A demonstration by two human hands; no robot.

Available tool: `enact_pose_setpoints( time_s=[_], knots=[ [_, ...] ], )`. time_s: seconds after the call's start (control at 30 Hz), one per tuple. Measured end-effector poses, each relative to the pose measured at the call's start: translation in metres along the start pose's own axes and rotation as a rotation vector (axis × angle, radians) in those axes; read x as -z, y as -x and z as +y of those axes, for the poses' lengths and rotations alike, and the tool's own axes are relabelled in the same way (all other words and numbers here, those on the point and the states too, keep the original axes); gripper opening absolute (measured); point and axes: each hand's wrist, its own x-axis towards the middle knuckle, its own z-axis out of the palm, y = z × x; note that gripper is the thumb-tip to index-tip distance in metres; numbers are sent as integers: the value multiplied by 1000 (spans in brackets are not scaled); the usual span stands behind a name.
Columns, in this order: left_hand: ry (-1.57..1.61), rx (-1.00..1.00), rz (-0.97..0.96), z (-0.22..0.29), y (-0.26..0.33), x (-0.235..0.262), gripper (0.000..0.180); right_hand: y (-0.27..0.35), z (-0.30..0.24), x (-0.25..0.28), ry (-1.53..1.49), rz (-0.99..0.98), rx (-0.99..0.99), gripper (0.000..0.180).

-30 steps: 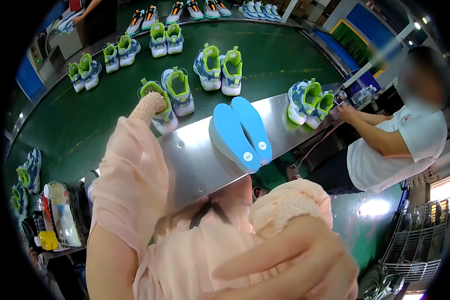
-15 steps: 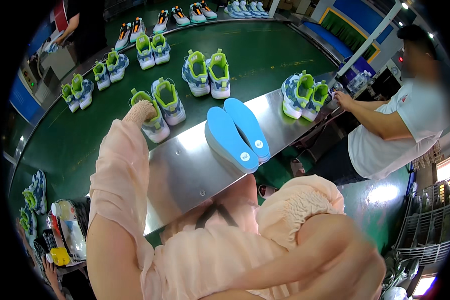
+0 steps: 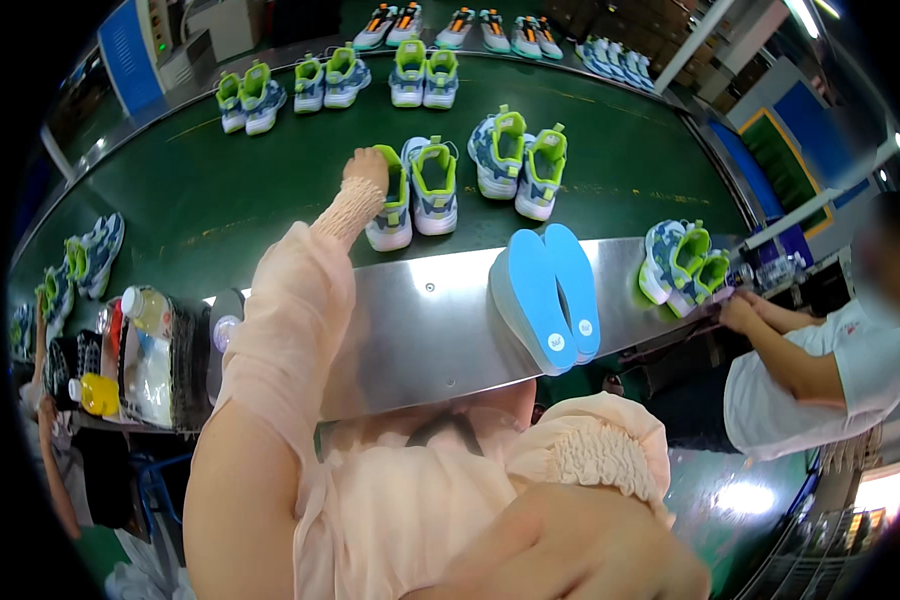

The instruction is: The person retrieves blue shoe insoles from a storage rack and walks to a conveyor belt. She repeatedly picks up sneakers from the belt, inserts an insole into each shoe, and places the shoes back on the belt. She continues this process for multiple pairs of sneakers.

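The left hand (image 3: 364,168) gripped the near sneaker (image 3: 392,200) beyond the steel ledge (image 3: 420,320), seemingly lifting it toward the blue insoles (image 3: 548,297); the right hand (image 3: 580,550) looked loosely curled, empty.

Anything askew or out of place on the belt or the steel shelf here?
Mildly. The blue insoles hang over the front edge of the steel shelf. The shoe pair near the co-worker sits on that shelf, off the green belt. Nothing looks spilled or damaged. The left hand touches a shoe.
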Motion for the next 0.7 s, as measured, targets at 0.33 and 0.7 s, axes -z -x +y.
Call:
enact_pose_setpoints(
  time_s=[0.33,0.7],
  knots=[
    [50,133,-29,-21,-36,-7,25,30,-24,110,842,-634,-256,16],
    [-50,6,-23,-37,-15,9,19,112,-7,278,2040,-81,-1376,69]
  ],
)
